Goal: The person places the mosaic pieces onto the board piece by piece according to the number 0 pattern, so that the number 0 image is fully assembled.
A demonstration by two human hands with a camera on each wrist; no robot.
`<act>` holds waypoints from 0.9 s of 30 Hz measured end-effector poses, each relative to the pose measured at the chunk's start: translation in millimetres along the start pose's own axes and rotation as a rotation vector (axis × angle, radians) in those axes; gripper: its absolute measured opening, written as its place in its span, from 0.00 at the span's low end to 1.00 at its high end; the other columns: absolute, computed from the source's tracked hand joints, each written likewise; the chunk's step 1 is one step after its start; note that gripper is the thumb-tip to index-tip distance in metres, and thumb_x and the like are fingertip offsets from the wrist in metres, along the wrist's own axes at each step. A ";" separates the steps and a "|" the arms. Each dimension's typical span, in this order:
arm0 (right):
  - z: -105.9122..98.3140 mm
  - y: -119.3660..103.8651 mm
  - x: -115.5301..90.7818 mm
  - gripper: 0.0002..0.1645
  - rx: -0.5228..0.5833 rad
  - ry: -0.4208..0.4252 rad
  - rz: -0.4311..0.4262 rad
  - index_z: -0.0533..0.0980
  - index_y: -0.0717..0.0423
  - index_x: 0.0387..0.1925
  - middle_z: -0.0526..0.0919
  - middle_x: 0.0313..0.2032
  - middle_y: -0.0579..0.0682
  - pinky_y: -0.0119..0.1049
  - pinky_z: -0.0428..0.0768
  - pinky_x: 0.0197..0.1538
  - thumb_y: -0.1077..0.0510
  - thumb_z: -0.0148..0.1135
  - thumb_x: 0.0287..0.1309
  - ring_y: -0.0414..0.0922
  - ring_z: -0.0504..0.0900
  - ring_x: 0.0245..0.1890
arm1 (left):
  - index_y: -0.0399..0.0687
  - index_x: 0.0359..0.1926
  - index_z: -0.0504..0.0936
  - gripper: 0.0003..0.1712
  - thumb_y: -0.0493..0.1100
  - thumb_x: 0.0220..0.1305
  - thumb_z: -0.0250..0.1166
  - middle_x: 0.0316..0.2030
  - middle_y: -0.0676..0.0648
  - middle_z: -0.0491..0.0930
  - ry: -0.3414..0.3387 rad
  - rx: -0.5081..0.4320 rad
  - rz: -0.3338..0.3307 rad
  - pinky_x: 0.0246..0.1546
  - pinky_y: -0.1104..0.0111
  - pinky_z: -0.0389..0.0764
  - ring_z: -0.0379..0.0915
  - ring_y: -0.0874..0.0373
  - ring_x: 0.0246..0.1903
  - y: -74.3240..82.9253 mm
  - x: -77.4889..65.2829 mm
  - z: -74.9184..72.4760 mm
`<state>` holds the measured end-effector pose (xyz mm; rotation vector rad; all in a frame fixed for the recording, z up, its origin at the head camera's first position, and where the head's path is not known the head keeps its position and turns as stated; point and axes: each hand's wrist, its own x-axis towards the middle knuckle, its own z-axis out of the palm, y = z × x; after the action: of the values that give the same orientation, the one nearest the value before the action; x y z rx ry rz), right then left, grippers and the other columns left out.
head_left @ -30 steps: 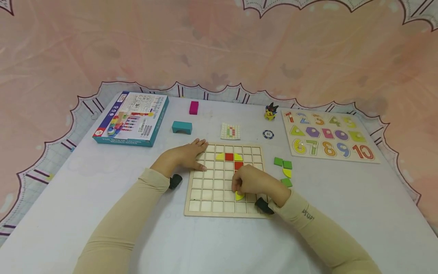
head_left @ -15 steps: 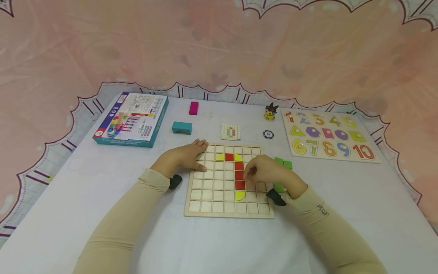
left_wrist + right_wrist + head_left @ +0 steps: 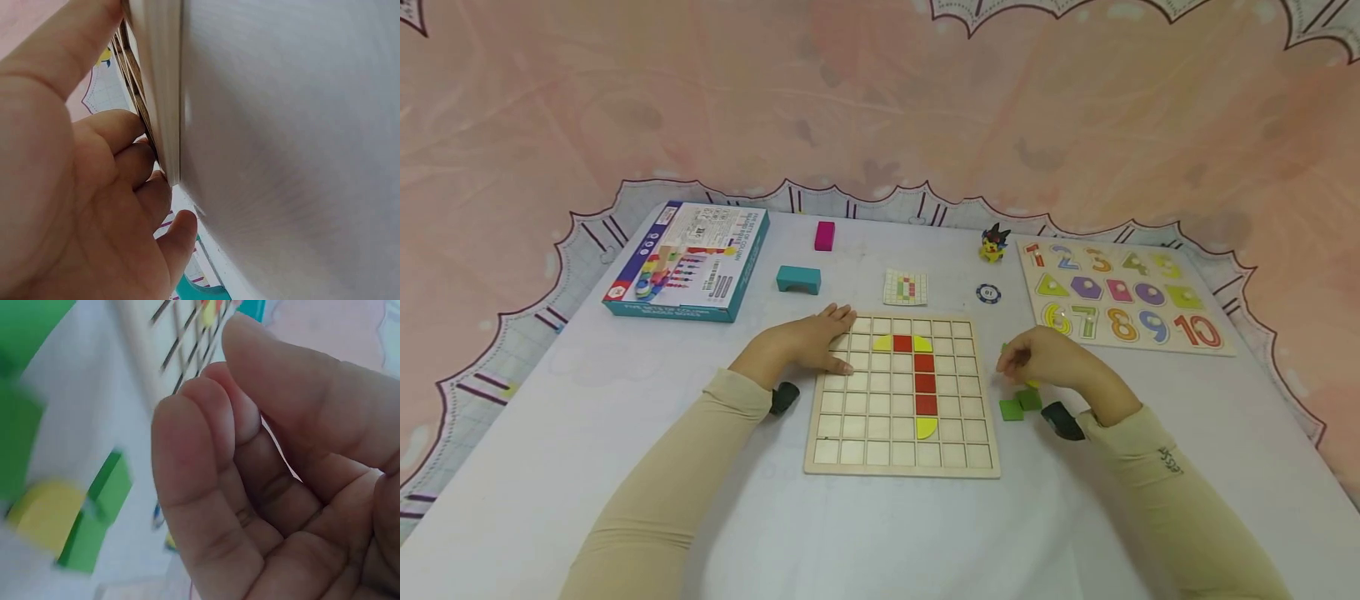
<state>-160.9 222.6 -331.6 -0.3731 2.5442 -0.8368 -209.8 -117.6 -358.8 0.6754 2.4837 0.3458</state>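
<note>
A wooden grid board [image 3: 902, 476] lies on the white tabletop, with a column of red square tiles [image 3: 925, 383] and yellow quarter-round tiles [image 3: 927, 427] set in its cells. My left hand [image 3: 808, 342] rests on the board's upper left edge, fingers spread. The left wrist view has its fingers [image 3: 134, 162] against the board's side. To the right of the board, my right hand [image 3: 1045, 358] hovers over loose green square tiles [image 3: 1011, 410], partly hiding them. Its fingers curl loosely with nothing between them in the right wrist view, near a loose yellow tile [image 3: 47, 515].
Behind the board lie a small pattern card [image 3: 906, 287], a teal arch block [image 3: 799, 280], a magenta block [image 3: 825, 236], a poker chip [image 3: 988, 293] and a small figurine [image 3: 994, 244]. A boxed toy [image 3: 688, 262] stands left, a number puzzle board [image 3: 1127, 296] right.
My right hand has left the board and moved right to above the loose tiles, uncovering the red column and the lower yellow tile. The left hand has stayed put.
</note>
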 end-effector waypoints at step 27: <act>12.5 32.9 -19.1 0.15 -0.099 0.010 0.050 0.82 0.61 0.36 0.79 0.32 0.50 0.38 0.75 0.41 0.70 0.67 0.41 0.45 0.73 0.33 | 0.43 0.72 0.40 0.55 0.56 0.56 0.64 0.72 0.42 0.37 0.002 -0.003 0.006 0.69 0.51 0.40 0.26 0.46 0.71 0.0 0.1 0.4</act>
<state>-142.1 249.3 -354.8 -0.3358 2.5994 -0.6976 -209.7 -117.5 -359.2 0.6815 2.4835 0.3526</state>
